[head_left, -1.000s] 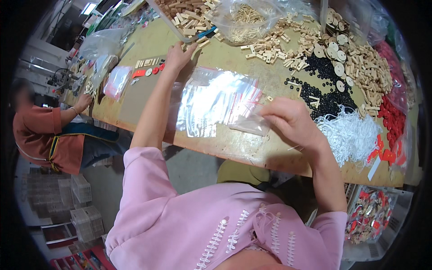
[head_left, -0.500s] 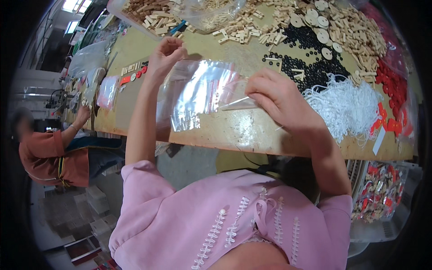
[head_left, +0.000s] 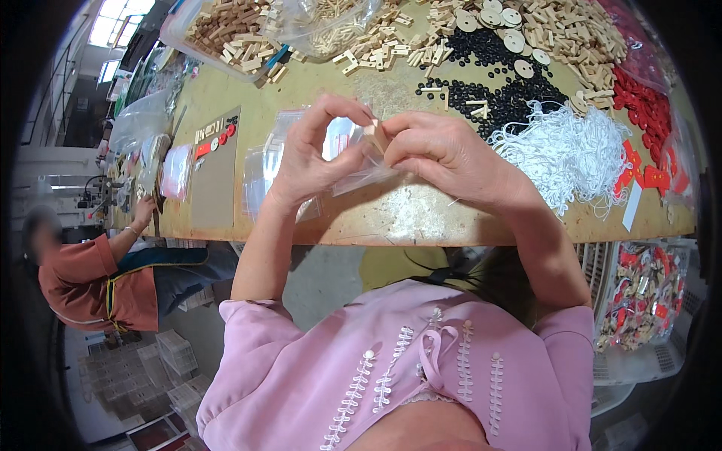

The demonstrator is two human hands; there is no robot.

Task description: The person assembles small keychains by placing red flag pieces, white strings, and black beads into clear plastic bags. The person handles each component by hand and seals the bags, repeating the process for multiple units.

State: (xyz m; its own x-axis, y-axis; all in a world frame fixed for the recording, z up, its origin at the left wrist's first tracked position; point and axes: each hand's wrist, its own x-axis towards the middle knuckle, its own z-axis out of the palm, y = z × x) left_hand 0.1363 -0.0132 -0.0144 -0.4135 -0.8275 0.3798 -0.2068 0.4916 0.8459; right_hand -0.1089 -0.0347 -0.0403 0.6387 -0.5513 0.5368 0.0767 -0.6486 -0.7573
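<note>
My left hand [head_left: 312, 158] pinches a small pale wooden block [head_left: 375, 137] between thumb and fingertips, in front of my chest above the table. Close against it, my right hand [head_left: 459, 159] is closed on a clear plastic bag [head_left: 365, 179], whose film hangs below the fingers. The bag's mouth is partly hidden by my hands, and I cannot tell whether the block is inside it. More clear bags [head_left: 258, 177] lie flat on the table behind and beside my left wrist.
Loose wooden blocks [head_left: 579, 37], black rings [head_left: 519, 90], red parts [head_left: 639, 105] and white cords [head_left: 560, 165] are heaped on the right. A bin of brown blocks [head_left: 226, 34] stands far left, near a cardboard sheet [head_left: 213, 188] with laid-out parts. A co-worker [head_left: 105, 278] works at left.
My left hand has come down and right to meet my right hand, and a wooden block now shows in its fingers. The bag has been lifted; the whole view has shifted slightly.
</note>
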